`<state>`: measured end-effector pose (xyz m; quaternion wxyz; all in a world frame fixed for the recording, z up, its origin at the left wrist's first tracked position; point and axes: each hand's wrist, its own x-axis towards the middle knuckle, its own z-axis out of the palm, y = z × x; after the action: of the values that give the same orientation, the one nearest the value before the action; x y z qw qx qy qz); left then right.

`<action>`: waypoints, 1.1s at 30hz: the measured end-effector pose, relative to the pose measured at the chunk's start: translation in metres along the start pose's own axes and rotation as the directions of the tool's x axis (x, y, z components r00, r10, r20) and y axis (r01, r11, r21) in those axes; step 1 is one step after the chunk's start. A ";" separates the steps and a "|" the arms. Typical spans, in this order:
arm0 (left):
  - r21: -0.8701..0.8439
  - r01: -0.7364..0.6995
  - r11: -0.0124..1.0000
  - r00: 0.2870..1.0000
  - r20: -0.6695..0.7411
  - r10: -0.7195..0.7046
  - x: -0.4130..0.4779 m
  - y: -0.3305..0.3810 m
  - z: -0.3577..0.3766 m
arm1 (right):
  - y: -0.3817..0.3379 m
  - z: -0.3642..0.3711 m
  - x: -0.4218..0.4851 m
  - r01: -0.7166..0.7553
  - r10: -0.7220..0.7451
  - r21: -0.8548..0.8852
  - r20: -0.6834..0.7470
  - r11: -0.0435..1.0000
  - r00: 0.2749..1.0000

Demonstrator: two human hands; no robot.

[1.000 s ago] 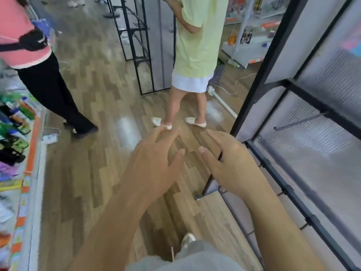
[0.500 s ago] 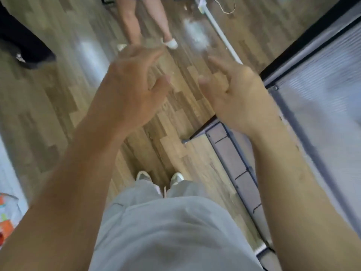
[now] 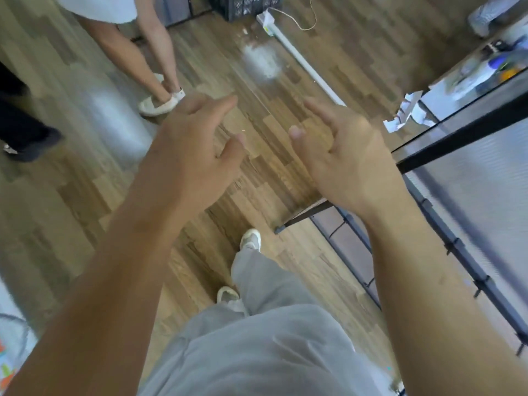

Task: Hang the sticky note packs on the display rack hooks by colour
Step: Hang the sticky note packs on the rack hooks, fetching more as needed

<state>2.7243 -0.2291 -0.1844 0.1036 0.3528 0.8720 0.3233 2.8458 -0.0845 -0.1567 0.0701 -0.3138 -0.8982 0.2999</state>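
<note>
A shop, black-framed display rack [image 3: 463, 134] with ribbed panels, stocked shelf [image 3: 485, 72] beyond, wood-plank flooring [image 3: 85, 210]

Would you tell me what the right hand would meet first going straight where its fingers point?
Probably only the floor, near the white strip; ahead of the right hand nothing else shows, though depth is unclear.

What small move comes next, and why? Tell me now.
Probably raise the head and look for the packs: left hand and right hand hover open and empty over the floor, no sticky note pack is in view, and the display rack stands at the right.
</note>
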 end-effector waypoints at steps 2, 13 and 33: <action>0.009 -0.003 1.000 0.999 0.033 0.003 0.023 0.001 0.004 | 0.003 0.002 0.021 -0.035 0.034 0.012 0.012 0.999 0.999; 0.084 -0.069 0.994 0.991 0.122 0.058 0.158 0.006 -0.007 | 0.000 -0.006 0.152 -0.004 0.004 0.085 -0.006 0.996 1.000; -0.009 -0.036 0.999 0.999 0.007 0.036 0.385 -0.121 -0.118 | -0.143 0.040 0.400 0.007 -0.006 -0.032 0.017 0.999 1.000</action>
<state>2.3291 -0.0901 -0.1524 0.1026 0.3693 0.8636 0.3275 2.4412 0.0488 -0.1300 0.0584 -0.3093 -0.9045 0.2878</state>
